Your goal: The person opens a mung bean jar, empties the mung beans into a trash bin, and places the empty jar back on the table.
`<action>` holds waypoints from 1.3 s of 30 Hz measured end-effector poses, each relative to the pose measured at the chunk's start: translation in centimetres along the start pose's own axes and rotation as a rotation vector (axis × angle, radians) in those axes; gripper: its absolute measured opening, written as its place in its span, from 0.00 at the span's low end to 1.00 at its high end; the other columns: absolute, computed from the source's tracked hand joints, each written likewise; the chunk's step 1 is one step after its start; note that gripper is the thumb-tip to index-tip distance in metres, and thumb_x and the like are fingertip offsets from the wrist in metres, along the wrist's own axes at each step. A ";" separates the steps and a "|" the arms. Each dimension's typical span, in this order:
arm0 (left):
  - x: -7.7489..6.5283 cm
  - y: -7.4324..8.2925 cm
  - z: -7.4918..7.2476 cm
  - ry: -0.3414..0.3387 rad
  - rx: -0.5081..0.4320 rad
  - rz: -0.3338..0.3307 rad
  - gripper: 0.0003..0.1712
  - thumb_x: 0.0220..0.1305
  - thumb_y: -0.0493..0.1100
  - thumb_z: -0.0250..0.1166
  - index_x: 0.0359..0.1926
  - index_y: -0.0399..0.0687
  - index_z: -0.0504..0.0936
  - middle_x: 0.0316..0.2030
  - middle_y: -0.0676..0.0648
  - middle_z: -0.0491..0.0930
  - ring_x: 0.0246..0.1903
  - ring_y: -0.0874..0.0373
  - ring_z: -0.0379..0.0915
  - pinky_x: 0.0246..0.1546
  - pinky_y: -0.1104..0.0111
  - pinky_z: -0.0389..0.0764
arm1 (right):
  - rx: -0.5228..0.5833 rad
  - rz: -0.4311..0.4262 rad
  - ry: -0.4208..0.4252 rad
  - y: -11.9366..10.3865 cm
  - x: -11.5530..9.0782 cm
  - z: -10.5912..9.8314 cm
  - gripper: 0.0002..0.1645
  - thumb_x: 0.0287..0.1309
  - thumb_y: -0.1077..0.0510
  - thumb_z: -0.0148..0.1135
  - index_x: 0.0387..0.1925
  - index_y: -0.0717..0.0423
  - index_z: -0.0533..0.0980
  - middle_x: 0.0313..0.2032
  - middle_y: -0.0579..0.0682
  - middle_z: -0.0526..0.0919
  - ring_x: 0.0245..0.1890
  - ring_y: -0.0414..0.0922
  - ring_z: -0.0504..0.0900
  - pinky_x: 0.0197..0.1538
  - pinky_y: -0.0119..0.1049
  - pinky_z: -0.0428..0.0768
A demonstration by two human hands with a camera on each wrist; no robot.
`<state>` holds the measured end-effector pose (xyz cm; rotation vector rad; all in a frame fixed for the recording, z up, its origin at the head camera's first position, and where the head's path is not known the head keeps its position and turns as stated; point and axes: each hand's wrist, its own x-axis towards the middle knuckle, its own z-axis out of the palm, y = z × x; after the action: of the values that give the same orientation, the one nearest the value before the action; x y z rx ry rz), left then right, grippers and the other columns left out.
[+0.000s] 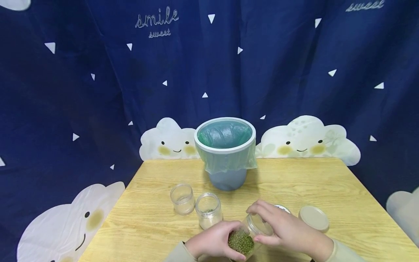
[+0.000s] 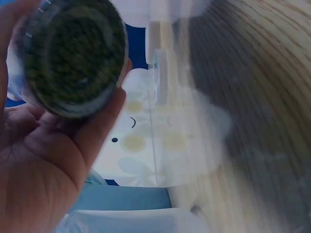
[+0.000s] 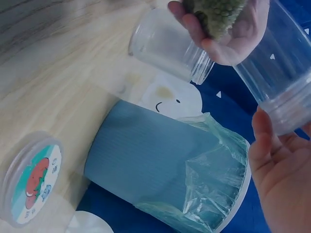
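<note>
A clear jar (image 1: 260, 225) with green beans (image 1: 241, 242) in its base end is tilted over the front of the table. My left hand (image 1: 214, 241) grips it around the bean-filled end, and the left wrist view looks onto the jar's round bottom with the beans (image 2: 75, 58) behind it. My right hand (image 1: 285, 228) holds the same jar at its ridged rim end, thumb and fingers on opposite sides. Beside my left hand stands a second clear jar (image 1: 208, 214), upright, with a few green bits inside. A shorter clear jar (image 1: 182, 200) sits just left of it.
A blue-grey bin (image 1: 228, 179) lined with a green bag (image 1: 229, 160) stands at the back middle of the table (image 1: 157, 171). A beige lid (image 1: 314, 217) lies to the right. Partly behind my right hand is a lid with a tomato picture (image 3: 36, 182). A dark blue curtain hangs behind.
</note>
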<state>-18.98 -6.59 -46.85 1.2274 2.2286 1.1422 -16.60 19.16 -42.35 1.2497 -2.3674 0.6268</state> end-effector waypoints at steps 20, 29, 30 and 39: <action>-0.5 1.9 1.0 0.280 0.330 -0.091 0.33 0.54 0.58 0.79 0.56 0.52 0.77 0.39 0.66 0.77 0.35 0.79 0.70 0.37 0.82 0.75 | -0.088 0.273 0.015 -0.7 0.0 -1.2 0.34 0.60 0.35 0.70 0.63 0.40 0.74 0.50 0.30 0.78 0.36 0.27 0.73 0.36 0.30 0.77; -0.4 2.2 1.1 0.363 0.349 -0.119 0.38 0.53 0.59 0.79 0.60 0.49 0.76 0.47 0.60 0.80 0.41 0.74 0.73 0.43 0.77 0.79 | -0.110 0.278 0.133 -0.5 -0.1 -1.5 0.27 0.55 0.40 0.76 0.54 0.38 0.78 0.46 0.27 0.78 0.34 0.28 0.73 0.33 0.27 0.75; -0.4 2.1 1.1 0.374 0.365 -0.119 0.38 0.53 0.59 0.79 0.60 0.49 0.76 0.48 0.59 0.80 0.43 0.73 0.73 0.45 0.76 0.79 | -0.109 0.276 0.131 -0.5 0.0 -1.5 0.27 0.55 0.39 0.75 0.54 0.39 0.78 0.46 0.28 0.78 0.34 0.28 0.73 0.34 0.27 0.75; -0.6 2.1 1.1 0.426 0.429 -0.081 0.39 0.51 0.59 0.80 0.60 0.49 0.76 0.49 0.58 0.81 0.43 0.72 0.74 0.46 0.76 0.79 | -0.053 0.326 0.071 -0.9 0.1 -1.3 0.30 0.59 0.35 0.72 0.59 0.35 0.75 0.45 0.30 0.78 0.34 0.27 0.71 0.32 0.26 0.73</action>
<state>-16.80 -5.89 -45.92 1.1021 2.9332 0.9959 -15.75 19.35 -41.05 0.8101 -2.5308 0.6871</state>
